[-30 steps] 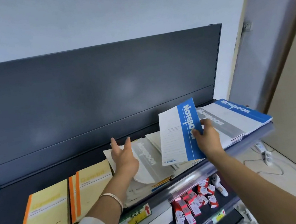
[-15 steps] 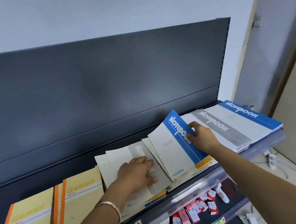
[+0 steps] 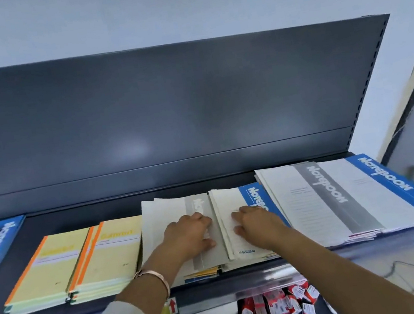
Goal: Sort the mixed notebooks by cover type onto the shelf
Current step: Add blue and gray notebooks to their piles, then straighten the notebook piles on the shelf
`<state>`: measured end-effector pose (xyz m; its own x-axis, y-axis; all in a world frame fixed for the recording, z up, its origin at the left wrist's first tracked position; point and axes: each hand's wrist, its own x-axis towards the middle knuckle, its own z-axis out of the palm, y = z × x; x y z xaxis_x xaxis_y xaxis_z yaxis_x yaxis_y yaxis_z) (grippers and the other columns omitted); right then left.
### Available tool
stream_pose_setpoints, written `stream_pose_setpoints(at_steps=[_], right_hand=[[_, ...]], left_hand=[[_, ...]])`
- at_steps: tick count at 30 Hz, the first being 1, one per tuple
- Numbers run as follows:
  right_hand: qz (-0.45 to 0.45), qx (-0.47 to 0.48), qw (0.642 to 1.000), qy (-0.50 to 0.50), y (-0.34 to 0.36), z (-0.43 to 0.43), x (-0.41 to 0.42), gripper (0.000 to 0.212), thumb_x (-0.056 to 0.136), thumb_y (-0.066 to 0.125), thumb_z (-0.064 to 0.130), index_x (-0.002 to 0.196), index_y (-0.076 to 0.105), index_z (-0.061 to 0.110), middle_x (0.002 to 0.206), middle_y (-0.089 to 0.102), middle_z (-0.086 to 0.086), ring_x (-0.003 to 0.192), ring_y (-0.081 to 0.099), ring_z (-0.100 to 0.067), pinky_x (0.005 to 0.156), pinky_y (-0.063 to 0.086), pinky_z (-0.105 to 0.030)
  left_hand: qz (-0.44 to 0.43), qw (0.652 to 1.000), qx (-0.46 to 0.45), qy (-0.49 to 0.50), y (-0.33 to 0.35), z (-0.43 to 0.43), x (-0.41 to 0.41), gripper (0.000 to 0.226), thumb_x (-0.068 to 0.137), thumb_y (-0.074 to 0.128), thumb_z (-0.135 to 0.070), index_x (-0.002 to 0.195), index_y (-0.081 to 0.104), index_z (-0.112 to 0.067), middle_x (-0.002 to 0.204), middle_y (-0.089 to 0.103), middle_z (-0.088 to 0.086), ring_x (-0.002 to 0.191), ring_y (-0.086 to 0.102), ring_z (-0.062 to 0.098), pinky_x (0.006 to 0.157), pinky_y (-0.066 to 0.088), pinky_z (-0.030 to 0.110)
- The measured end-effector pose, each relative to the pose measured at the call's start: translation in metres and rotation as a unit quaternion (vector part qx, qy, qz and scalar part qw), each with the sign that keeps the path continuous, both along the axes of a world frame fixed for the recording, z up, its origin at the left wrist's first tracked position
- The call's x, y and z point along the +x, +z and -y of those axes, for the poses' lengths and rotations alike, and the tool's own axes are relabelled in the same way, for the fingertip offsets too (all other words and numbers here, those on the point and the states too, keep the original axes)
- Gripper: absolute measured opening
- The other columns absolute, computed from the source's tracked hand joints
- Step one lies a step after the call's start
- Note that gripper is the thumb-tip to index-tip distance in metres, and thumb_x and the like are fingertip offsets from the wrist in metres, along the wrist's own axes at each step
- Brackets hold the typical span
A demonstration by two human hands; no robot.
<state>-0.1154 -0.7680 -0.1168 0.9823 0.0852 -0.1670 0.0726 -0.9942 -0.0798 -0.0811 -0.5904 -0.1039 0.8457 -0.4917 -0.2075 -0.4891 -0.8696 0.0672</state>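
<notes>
Left hand (image 3: 191, 234) lying flat on grey pile (image 3: 157, 227), right hand (image 3: 257, 226) on blue pile (image 3: 225, 202); yellow stacks (image 3: 61, 257) sitting sorted; mixed covers showing beneath both.

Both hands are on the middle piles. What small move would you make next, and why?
Probably lift the blue-strip notebook under the right hand onto the blue-strip stack at the right: their covers match, and that stack lies on the same shelf.
</notes>
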Motion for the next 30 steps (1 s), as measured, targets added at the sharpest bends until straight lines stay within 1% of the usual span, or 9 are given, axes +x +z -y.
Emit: stream_pose_setpoints(at_steps=[3, 7, 11, 15, 18, 23, 25, 27, 30], right_hand=[[0.008, -0.013, 1.0, 0.006, 0.0, 0.005, 0.0, 0.043, 0.101, 0.034, 0.034, 0.139, 0.039, 0.016, 0.14, 0.043, -0.007, 0.126, 0.043, -0.028, 0.1, 0.042, -0.042], [0.009, -0.01, 1.0, 0.022, 0.005, 0.008, 0.0, 0.043, 0.1, 0.037, 0.035, 0.138, 0.041, 0.017, 0.136, 0.047, -0.006, 0.122, 0.047, -0.026, 0.101, 0.043, -0.042], [0.074, 0.018, 0.997, 0.032, 0.019, -0.017, 0.005, 0.044, 0.099, 0.042, 0.035, 0.141, 0.039, 0.022, 0.14, 0.047, -0.003, 0.124, 0.048, -0.024, 0.101, 0.043, -0.04], [0.147, 0.051, 0.985, 0.079, 0.04, -0.082, 0.016, 0.044, 0.099, 0.041, 0.035, 0.141, 0.038, 0.023, 0.14, 0.046, -0.002, 0.124, 0.047, -0.024, 0.099, 0.04, -0.037], [0.191, 0.061, 0.973, 0.115, 0.059, -0.146, 0.02, 0.044, 0.099, 0.04, 0.036, 0.141, 0.038, 0.025, 0.139, 0.047, 0.0, 0.125, 0.045, -0.024, 0.099, 0.039, -0.036], [0.252, 0.104, 0.951, 0.148, 0.088, -0.261, 0.017, 0.041, 0.098, 0.042, 0.035, 0.138, 0.044, 0.025, 0.134, 0.05, 0.003, 0.124, 0.045, -0.022, 0.098, 0.037, -0.036], [0.272, 0.117, 0.942, 0.158, 0.097, -0.303, 0.013, 0.04, 0.098, 0.043, 0.033, 0.136, 0.048, 0.023, 0.133, 0.052, 0.002, 0.123, 0.046, -0.023, 0.098, 0.037, -0.036], [0.288, 0.131, 0.935, 0.16, 0.104, -0.341, 0.009, 0.038, 0.097, 0.044, 0.032, 0.134, 0.05, 0.022, 0.132, 0.053, 0.002, 0.123, 0.046, -0.022, 0.099, 0.036, -0.036], [0.296, 0.153, 0.929, 0.164, 0.108, -0.386, 0.005, 0.037, 0.097, 0.045, 0.03, 0.132, 0.052, 0.021, 0.131, 0.054, 0.002, 0.123, 0.046, -0.022, 0.099, 0.035, -0.036]], left_hand=[[0.004, 1.0, 0.006, 0.004, -0.001, 0.0, -0.003, 0.049, 0.092, 0.049, -0.044, 0.137, 0.039, -0.027, 0.141, 0.042, -0.004, 0.125, 0.042, 0.021, 0.099, 0.039, 0.039], [0.043, 0.999, 0.006, 0.009, 0.006, -0.008, -0.009, 0.044, 0.093, 0.048, -0.04, 0.135, 0.044, -0.027, 0.138, 0.048, -0.002, 0.122, 0.046, 0.022, 0.1, 0.037, 0.038], [0.116, 0.992, -0.019, 0.035, 0.025, -0.042, -0.017, 0.041, 0.097, 0.043, -0.038, 0.135, 0.042, -0.026, 0.135, 0.051, -0.001, 0.123, 0.046, 0.021, 0.1, 0.036, 0.035], [0.178, 0.978, -0.054, 0.09, 0.048, -0.107, -0.026, 0.033, 0.095, 0.044, -0.038, 0.127, 0.046, -0.027, 0.126, 0.054, -0.005, 0.12, 0.047, 0.019, 0.096, 0.035, 0.032], [0.217, 0.966, -0.052, 0.128, 0.066, -0.171, -0.035, 0.029, 0.095, 0.045, -0.038, 0.122, 0.047, -0.027, 0.122, 0.054, -0.005, 0.118, 0.047, 0.019, 0.093, 0.035, 0.033], [0.276, 0.944, -0.062, 0.172, 0.091, -0.295, -0.059, 0.032, 0.095, 0.046, -0.038, 0.125, 0.048, -0.027, 0.12, 0.056, -0.006, 0.116, 0.049, 0.02, 0.092, 0.036, 0.032], [0.291, 0.937, -0.061, 0.186, 0.098, -0.347, -0.068, 0.033, 0.094, 0.048, -0.037, 0.125, 0.051, -0.025, 0.118, 0.059, -0.004, 0.113, 0.052, 0.022, 0.091, 0.038, 0.033], [0.312, 0.927, -0.066, 0.196, 0.105, -0.395, -0.075, 0.031, 0.092, 0.053, -0.034, 0.12, 0.055, -0.022, 0.112, 0.063, 0.0, 0.108, 0.056, 0.027, 0.087, 0.042, 0.037], [0.333, 0.914, -0.071, 0.219, 0.112, -0.45, -0.082, 0.029, 0.091, 0.056, -0.033, 0.117, 0.057, -0.021, 0.107, 0.065, 0.0, 0.102, 0.059, 0.029, 0.083, 0.044, 0.039]])
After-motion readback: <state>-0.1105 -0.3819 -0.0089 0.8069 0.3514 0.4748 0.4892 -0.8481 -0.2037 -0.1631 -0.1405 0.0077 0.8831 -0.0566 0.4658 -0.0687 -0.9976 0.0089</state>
